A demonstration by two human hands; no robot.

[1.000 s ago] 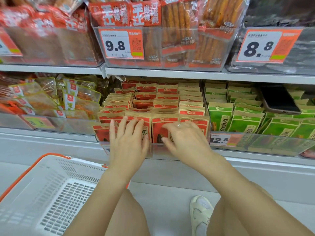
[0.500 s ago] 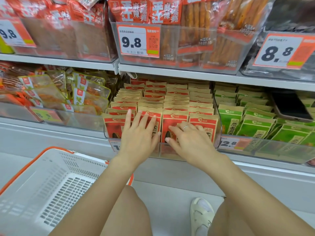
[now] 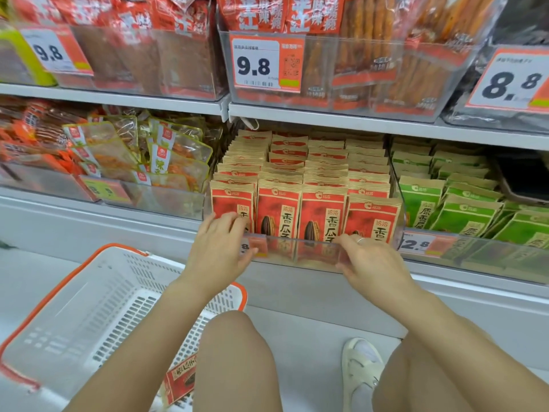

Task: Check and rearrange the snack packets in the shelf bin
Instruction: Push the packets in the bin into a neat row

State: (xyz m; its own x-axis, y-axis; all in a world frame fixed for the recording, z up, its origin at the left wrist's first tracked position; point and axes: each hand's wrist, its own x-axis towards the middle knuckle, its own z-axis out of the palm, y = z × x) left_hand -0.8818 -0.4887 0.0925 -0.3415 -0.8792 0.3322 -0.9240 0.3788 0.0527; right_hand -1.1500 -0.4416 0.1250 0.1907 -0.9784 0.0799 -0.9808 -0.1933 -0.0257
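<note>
Four rows of red snack packets fill clear shelf bin, middle of lower shelf. Left hand at bin's left front corner, fingers curled over rim, touching front-left packet, likely steadying bin and squaring that row. Right hand grips front rim near right end, thumb below, probably to slide or level bin. Packets upright, long axis vertical, printed faces toward aisle, rows running front to back. White basket lower left, on floor.

We read 9.8 on left price tag and middle price tag, upper shelf. 8.8 on right price tag. 12.8 on green-packet bin tag. Red packets: 香瓜子.
</note>
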